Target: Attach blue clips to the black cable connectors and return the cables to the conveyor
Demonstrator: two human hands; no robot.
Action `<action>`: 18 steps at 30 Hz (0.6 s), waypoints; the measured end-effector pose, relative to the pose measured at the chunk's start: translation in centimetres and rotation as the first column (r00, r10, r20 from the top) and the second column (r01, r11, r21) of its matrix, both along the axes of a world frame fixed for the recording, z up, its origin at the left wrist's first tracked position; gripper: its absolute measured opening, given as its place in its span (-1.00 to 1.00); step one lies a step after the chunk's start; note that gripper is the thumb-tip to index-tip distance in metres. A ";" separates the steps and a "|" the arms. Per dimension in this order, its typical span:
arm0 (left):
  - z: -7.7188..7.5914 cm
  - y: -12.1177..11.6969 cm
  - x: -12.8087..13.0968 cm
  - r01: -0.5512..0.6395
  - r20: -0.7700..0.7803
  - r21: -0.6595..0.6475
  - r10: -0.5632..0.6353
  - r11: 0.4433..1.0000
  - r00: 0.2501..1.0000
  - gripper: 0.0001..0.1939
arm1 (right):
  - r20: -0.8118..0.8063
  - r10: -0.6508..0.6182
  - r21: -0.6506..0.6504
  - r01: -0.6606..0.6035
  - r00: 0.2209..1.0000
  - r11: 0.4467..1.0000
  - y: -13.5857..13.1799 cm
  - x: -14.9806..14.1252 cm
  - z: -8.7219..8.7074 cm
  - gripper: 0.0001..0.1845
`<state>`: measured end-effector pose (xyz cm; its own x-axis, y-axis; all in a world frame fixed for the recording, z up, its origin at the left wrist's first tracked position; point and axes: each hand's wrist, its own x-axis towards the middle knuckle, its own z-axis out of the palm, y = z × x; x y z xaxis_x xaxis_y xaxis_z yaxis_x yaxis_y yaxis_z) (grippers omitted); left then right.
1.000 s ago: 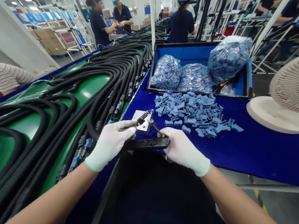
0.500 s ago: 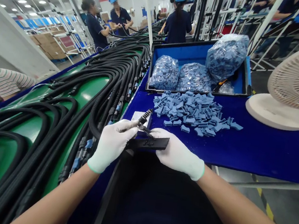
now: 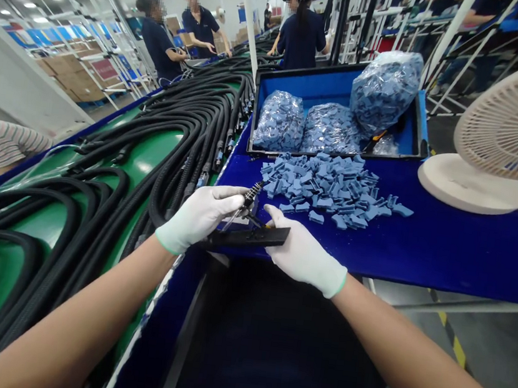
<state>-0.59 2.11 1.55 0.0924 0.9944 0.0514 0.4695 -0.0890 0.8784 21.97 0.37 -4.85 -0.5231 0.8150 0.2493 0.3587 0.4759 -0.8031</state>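
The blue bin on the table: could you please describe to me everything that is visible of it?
The bin is an open box, apparently plastic, with blue walls and a black rim. It rests on the blue table, behind the pile of loose blue parts. Inside are three large clear bags of blue parts; the right one rises above the rim. Near it lie a small clear bag and something orange and black. The left hand and right hand are away from it.

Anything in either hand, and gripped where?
Left hand pinches the dark coiled part by its lower end. Right hand is at the right end of the black bar; exact grip hidden.
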 end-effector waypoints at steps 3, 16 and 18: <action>0.1 -0.2 0.1 0.008 -0.122 -0.017 -0.010 1.000 0.992 -0.52 | 0.045 0.001 -0.056 0.001 0.999 0.998 0.6 -0.2 -0.9 -0.95; 0.3 -0.2 2.3 -0.095 -0.250 0.118 0.122 0.988 0.961 -0.65 | 0.129 -0.024 0.029 0.020 0.991 0.999 1.6 0.0 -1.9 -0.79; 0.4 -0.3 2.7 -0.155 -0.211 0.095 0.172 0.983 0.962 -0.64 | 0.240 -0.062 0.079 0.044 0.969 0.996 1.3 1.1 -1.0 -0.75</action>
